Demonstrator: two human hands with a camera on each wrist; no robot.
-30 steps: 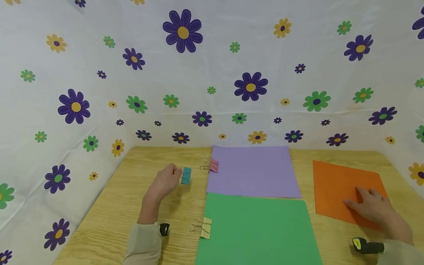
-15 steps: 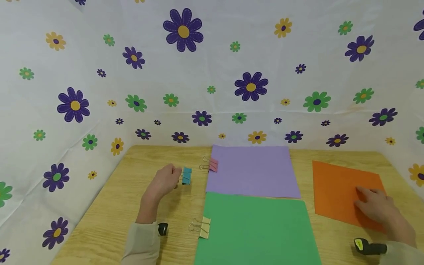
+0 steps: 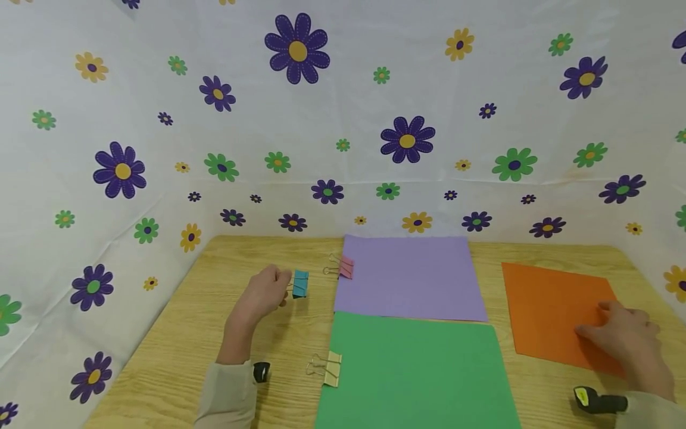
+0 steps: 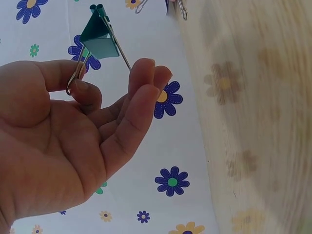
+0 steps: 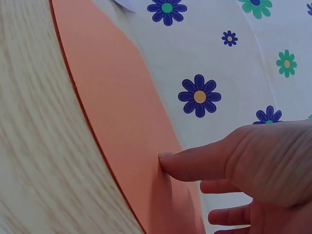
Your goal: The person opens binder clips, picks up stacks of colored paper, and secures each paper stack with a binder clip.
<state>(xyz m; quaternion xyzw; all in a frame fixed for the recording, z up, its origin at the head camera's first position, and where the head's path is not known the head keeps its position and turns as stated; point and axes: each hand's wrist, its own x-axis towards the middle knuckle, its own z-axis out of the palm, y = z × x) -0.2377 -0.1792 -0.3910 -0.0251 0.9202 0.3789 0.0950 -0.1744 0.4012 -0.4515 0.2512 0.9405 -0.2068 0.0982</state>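
My left hand (image 3: 262, 292) holds a teal binder clip (image 3: 301, 283) by its wire handles over the left part of the table. In the left wrist view, fingers hold both splayed handles of the binder clip (image 4: 100, 36), and its jaws point away from the palm. On the right, my right hand (image 3: 624, 333) lies over the right side of an orange paper sheet (image 3: 554, 313). The right wrist view shows the thumb (image 5: 190, 163) pressing the orange sheet's top face (image 5: 114, 92), with other fingertips by its far edge.
A purple sheet (image 3: 409, 277) with a pink binder clip (image 3: 346, 268) lies at the back middle. In front of it lies a green sheet (image 3: 418, 375) with a yellow binder clip (image 3: 332, 369). Flower-printed cloth (image 3: 343, 107) hangs behind the wooden table (image 3: 177, 357).
My right hand has slid right toward the orange sheet's right edge. The orange sheet has turned slightly and its left edge is shifted. My left hand keeps hold of the teal binder clip, almost still.
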